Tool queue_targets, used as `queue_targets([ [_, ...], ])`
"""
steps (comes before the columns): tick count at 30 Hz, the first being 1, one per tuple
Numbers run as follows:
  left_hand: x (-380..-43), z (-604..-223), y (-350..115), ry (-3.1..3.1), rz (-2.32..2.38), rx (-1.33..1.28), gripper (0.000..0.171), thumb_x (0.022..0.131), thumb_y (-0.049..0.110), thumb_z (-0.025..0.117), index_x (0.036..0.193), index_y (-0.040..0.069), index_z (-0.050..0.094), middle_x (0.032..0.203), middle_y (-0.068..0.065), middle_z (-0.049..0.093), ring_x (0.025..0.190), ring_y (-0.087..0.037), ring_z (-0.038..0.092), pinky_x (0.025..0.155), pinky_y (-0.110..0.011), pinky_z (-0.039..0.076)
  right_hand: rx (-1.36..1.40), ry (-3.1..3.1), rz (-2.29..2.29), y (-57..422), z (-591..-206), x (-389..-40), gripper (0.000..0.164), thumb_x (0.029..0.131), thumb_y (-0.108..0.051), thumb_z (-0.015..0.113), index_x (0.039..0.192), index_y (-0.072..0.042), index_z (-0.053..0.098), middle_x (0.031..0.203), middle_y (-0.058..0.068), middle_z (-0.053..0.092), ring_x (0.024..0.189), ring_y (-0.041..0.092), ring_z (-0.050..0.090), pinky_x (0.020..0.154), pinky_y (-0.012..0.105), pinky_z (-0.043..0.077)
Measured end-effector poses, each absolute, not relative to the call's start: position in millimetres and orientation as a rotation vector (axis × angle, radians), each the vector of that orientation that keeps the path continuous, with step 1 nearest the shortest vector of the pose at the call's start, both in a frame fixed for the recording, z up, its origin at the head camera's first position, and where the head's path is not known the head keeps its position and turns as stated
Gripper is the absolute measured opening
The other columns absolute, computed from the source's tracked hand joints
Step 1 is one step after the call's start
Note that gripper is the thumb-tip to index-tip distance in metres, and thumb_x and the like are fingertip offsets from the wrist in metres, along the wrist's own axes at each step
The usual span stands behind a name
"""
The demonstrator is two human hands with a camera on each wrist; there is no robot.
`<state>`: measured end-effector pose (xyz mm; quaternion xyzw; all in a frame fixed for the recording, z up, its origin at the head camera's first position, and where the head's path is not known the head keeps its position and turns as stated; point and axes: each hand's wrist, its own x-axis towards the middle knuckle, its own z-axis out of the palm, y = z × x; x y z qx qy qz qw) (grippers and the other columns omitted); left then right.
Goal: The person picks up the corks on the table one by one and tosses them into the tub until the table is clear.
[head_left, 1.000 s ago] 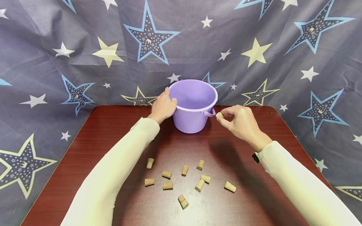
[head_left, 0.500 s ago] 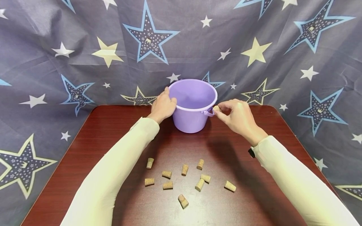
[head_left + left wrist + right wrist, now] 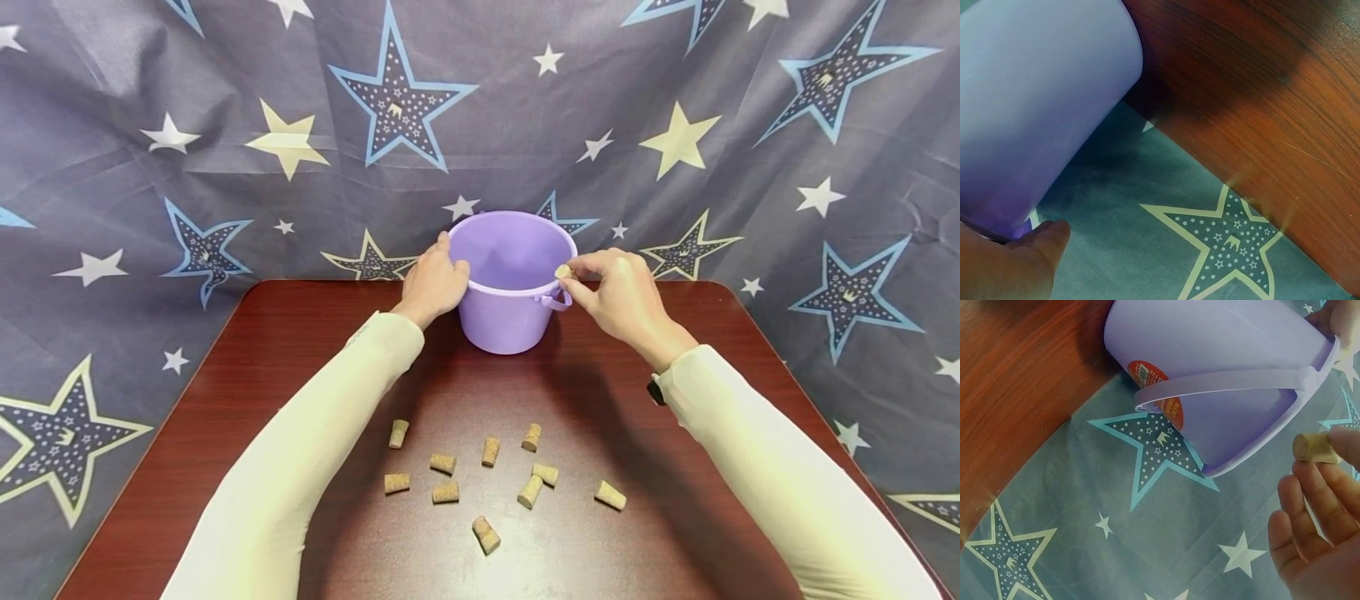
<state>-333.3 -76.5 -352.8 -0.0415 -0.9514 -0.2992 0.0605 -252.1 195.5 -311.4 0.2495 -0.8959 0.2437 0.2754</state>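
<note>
A purple bucket point(image 3: 504, 321) stands upright near the back of the table. My left hand point(image 3: 435, 282) grips its rim at the left side; in the left wrist view that hand point(image 3: 1013, 265) shows only in part, beside the bucket's wall point(image 3: 1041, 87). My right hand point(image 3: 622, 292) pinches a cork point(image 3: 563, 272) between thumb and fingertips, at the right of the rim and just above the handle's end. In the right wrist view the cork point(image 3: 1315, 448) is apart from the rim, with the handle point(image 3: 1229, 381) hanging down the wall. The bucket's bottom is hidden inside.
Several corks lie scattered on the dark red-brown table point(image 3: 315, 367), among them one cork point(image 3: 486, 535) closest to me and one cork point(image 3: 610, 496) farthest right. A grey star-patterned cloth point(image 3: 480, 100) hangs right behind the bucket.
My right hand has moved left and up with the cork, from beside the handle to the bucket's rim. The left hand, the bucket and the corks on the table have stayed put.
</note>
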Motion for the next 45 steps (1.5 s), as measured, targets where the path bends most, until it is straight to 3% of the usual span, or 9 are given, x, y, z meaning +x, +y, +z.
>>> queue_targets([
  [13,-333.0,-352.5,-75.5,-2.887,-0.904,-0.122,0.073,0.1,0.032,0.043,0.163,0.004,0.021,0.163,-0.013,0.036,0.146,-0.036,0.039,0.115,-0.051,0.035,0.602,-2.484,0.649,183.3,-310.3,-265.3,0.008,0.091,-0.021,0.079,0.097,-0.016,0.082,0.089,0.0,0.076,0.089,0.027,0.067,0.078,0.044,0.05],
  [32,-333.1,-352.6,-76.8,-2.882,-0.895,-0.126,0.073,0.099,0.031,0.043,0.163,0.003,0.022,0.161,-0.014,0.039,0.143,-0.037,0.042,0.114,-0.052,0.036,0.522,-2.553,0.629,170.9,-314.2,-278.8,0.007,0.093,-0.025,0.076,0.096,-0.021,0.081,0.084,-0.003,0.073,0.079,0.021,0.061,0.071,0.042,0.047],
  [38,-332.8,-352.3,-76.7,-2.872,-0.891,-0.137,0.073,0.099,0.03,0.043,0.162,0.002,0.023,0.16,-0.015,0.04,0.142,-0.038,0.044,0.113,-0.052,0.037,0.511,-2.609,0.609,169.1,-313.7,-280.8,0.019,0.093,-0.026,0.075,0.109,-0.016,0.081,0.094,0.003,0.077,0.09,0.026,0.068,0.079,0.046,0.051],
  [45,-332.6,-352.0,-76.6,-2.869,-0.883,-0.145,0.072,0.098,0.03,0.043,0.162,0.001,0.023,0.16,-0.015,0.04,0.142,-0.039,0.044,0.113,-0.052,0.037,0.504,-2.632,0.581,171.9,-313.3,-276.3,0.033,0.092,-0.03,0.077,0.12,-0.012,0.078,0.112,0.011,0.076,0.103,0.033,0.066,0.087,0.049,0.051],
])
